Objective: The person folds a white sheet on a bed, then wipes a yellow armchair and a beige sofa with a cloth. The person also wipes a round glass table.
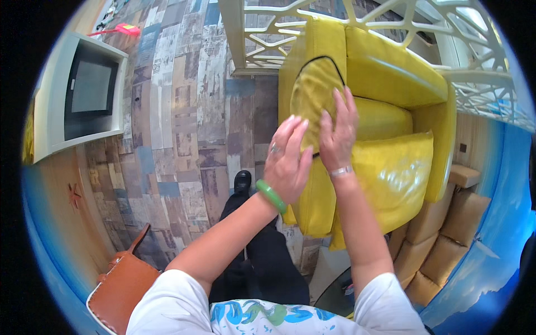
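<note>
A yellow cushion with black piping (314,84) stands near the left arm of a glossy yellow armchair (391,72). My right hand (339,134) lies along the cushion's right side, fingers stretched out and slightly apart. At the cushion's lower left is my left hand (287,159), its fingers extended and the thumb apart; whether its palm presses on the cushion I cannot tell. Neither hand is closed round anything. A second yellow cushion (391,178), shiny and creased, rests on the chair to the right of my right wrist.
A white lattice partition (410,22) rises behind the armchair. At the left stands a white cabinet with a dark panel (92,89). A brown leather chair (125,293) is at the lower left, a tan padded bench (446,245) at the right. Patchwork planks (178,111) cover the floor.
</note>
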### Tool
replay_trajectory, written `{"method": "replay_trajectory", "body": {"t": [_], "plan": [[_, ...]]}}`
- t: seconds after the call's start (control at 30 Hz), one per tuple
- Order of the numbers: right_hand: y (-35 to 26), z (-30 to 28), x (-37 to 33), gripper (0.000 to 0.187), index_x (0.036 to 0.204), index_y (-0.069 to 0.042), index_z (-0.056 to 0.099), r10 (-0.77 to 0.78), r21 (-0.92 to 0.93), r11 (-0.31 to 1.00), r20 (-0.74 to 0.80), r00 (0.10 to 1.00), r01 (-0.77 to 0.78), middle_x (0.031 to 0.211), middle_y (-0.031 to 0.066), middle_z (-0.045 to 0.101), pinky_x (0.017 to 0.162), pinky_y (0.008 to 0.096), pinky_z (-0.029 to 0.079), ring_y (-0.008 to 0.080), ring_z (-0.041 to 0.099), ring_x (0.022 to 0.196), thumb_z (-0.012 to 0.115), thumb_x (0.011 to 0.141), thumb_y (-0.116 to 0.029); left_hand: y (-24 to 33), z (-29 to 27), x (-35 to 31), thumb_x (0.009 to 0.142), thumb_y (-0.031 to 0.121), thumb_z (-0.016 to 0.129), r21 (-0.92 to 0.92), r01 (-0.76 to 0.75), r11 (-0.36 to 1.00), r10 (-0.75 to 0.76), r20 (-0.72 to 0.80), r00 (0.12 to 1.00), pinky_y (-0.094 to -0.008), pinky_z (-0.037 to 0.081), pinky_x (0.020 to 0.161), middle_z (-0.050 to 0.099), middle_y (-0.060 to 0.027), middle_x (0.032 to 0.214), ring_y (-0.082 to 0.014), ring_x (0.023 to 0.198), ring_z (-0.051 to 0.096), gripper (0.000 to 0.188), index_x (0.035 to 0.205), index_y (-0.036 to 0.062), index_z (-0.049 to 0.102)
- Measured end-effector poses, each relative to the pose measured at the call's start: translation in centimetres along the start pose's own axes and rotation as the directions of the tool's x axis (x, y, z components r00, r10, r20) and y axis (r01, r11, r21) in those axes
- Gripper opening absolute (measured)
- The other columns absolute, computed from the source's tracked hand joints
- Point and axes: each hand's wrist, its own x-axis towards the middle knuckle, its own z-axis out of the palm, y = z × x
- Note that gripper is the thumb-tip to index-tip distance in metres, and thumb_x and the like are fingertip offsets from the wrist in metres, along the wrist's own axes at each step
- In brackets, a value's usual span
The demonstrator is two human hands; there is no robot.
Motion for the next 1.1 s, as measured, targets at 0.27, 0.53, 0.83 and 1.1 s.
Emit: {"method": "replay_trajectory", "body": {"t": [0.27, 0.53, 0.83, 1.1], "plan": [[2.9, 0.9, 2.1, 0.051, 0.149, -0.017, 0.047, 0.005, -0.398, 0.917, 0.092, 0.996, 0.032, 0.16, 0.0149, 0.033, 0.118, 0.052, 0.027, 0.0374, 0.028, 0.149, 0.052, 0.098, -0.02, -7.9, 11.5, 8.0, 0.104, 0.028, 0.045, -0.386, 0.409, 0.827, -0.449, -0.017, 0.893, -0.0412, 0.021, 0.123, 0.027, -0.0282, 0.159, -0.0394, 0.148, 0.027, 0.062, 0.153, -0.0065, 0.028], [9.0, 3.7, 16.6, 0.049, 0.146, -0.013, 0.048, -0.184, -0.476, 0.862, 0.028, 0.983, 0.175, 0.154, 0.0191, 0.04, 0.118, 0.0523, 0.027, 0.0392, 0.033, 0.145, 0.05, 0.099, -0.025, -10.2, 9.6, 26.7, 0.102, 0.044, 0.042, -0.522, 0.264, 0.811, -0.261, 0.082, 0.962, -0.0435, 0.012, 0.126, 0.02, -0.0183, 0.165, -0.0295, 0.155, 0.014, 0.066, 0.154, 0.0041, 0.035], [-0.6, -0.6, -0.8, 0.055, 0.146, -0.011, 0.053, 0.142, -0.47, 0.882, 0.326, 0.935, 0.03, 0.16, 0.0208, 0.033, 0.122, 0.0508, 0.016, 0.0387, 0.026, 0.151, 0.056, 0.092, -0.018, -8.2, 10.8, 2.2, 0.108, 0.035, 0.028, -0.488, 0.464, 0.739, -0.443, 0.167, 0.881, -0.043, 0.01, 0.125, 0.015, -0.0221, 0.165, -0.0355, 0.154, 0.014, 0.06, 0.158, 0.0023, 0.022], [1.6, 7.0, 16.1, 0.046, 0.132, -0.003, 0.063, -0.126, -0.669, 0.551, 0.525, 0.842, 0.5, 0.149, 0.013, 0.051, 0.123, 0.0458, 0.019, 0.0285, 0.035, 0.147, 0.05, 0.09, -0.015, -21.9, 16.7, 16.5, 0.098, 0.026, 0.049, -0.075, 0.071, 0.995, -0.071, 0.007, 0.997, -0.054, 0.019, 0.123, 0.025, -0.0247, 0.161, -0.0458, 0.15, 0.017, 0.064, 0.154, 0.0012, 0.031]]}}
